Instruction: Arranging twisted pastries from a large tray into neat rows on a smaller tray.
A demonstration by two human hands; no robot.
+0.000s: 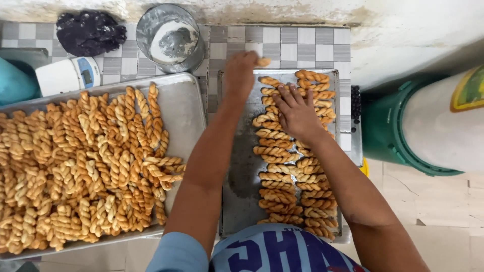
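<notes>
While the left hand [240, 75] reaches to the tray's [237, 186] 12 o'clock edge, its fingers are curled tight around one twist [263, 62], whose tan end pokes out past the knuckles. The right hand [297, 113] lies flat, fingers [291, 94] spread and released, pressing on the rows of twists [287, 166] at about 1 o'clock on the tray; it grasps nothing. Those twists are short braided ropes of golden-brown fried dough, ridged and dry-looking, lined in two rough columns down the right half of the dull, scuffed metal tray. At 9 o'clock from it a second tray [184, 108], also bare metal with a rolled rim, carries a loose heap [80, 166] of the same dough ropes. At 11 o'clock stands a round metal tin [171, 35] dusted white inside, with a white scale [68, 75] and a crumpled dark bag [89, 31] farther left. At 3 o'clock a green-rimmed white drum [428, 126] lies on its side.
</notes>
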